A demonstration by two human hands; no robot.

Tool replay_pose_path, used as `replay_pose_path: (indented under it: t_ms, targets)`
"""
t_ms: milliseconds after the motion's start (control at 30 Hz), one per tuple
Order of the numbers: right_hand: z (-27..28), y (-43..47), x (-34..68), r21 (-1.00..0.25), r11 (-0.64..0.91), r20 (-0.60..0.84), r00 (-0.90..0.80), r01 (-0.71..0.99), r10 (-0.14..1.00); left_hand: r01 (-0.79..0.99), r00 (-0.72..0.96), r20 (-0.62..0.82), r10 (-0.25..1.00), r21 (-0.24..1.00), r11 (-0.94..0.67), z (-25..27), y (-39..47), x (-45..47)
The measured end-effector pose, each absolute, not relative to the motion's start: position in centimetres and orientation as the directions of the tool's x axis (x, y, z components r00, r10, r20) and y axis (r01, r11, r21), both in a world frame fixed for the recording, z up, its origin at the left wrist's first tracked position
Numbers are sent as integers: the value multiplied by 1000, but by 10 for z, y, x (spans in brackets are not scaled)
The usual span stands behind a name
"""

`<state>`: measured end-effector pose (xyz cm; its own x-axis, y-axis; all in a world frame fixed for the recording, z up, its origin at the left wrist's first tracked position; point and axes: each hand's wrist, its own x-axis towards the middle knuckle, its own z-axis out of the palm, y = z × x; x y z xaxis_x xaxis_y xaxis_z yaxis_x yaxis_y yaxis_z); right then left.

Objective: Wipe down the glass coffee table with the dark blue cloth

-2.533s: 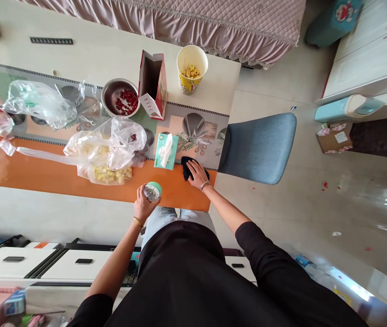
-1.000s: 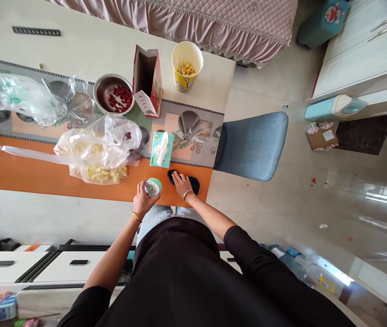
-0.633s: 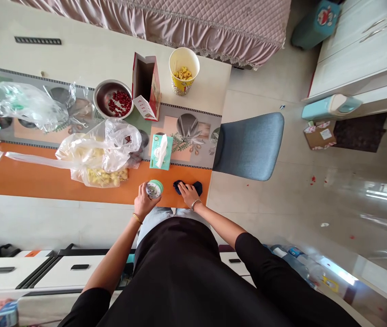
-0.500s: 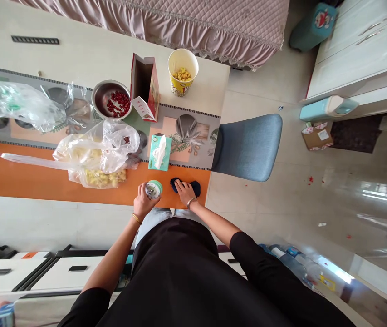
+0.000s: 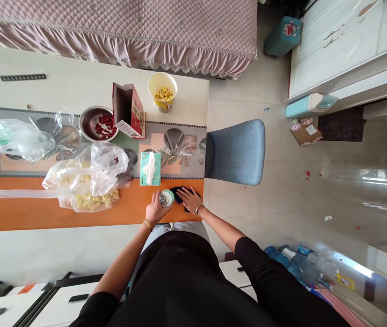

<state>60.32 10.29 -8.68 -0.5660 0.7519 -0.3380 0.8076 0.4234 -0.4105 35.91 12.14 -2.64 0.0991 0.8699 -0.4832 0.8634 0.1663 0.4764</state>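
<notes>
My left hand is closed around a small round green-rimmed object with a pale, dial-like face, held at the front edge of the table; its exact kind is unclear. Just to the right, my right hand lies flat with fingers spread on a dark navy cloth, which rests on the orange strip of the table. Beyond my left hand stands a turquoise tissue box with a white tissue sticking out.
Clear plastic bags with yellowish food lie leftward. Farther back are a metal bowl of dark red pieces, an open red carton and a popcorn bucket. A blue chair stands at the table's right end.
My left hand has moved right with the round object, closer to the cloth. My right hand has flattened and spread its fingers over the cloth, which looks more spread out. The view has shifted.
</notes>
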Motion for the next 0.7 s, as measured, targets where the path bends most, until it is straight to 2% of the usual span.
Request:
replay_pose_path:
  t_ms: [100, 233, 367, 567, 700]
  targets:
    - [-96, 129, 619, -425, 419, -309, -564, 802, 766, 869, 158, -500, 852, 480, 120, -31, 131, 372]
    - [-106, 168, 631, -353, 227, -271, -331, 908, 904, 878, 174, -522, 835, 466, 109, -36, 144, 383]
    - [-111, 197, 637, -313, 45, -234, -123, 949, 964, 882, 184, -517, 836, 463, 92, -42, 155, 390]
    - [-122, 228, 629, -237, -289, -198, 245, 928, 949, 892, 167, -502, 848, 444, 87, -53, 170, 399]
    - [-127, 263, 625, -230, -401, -161, 372, 887, 914, 886, 173, -453, 874, 459, 62, -61, 180, 406]
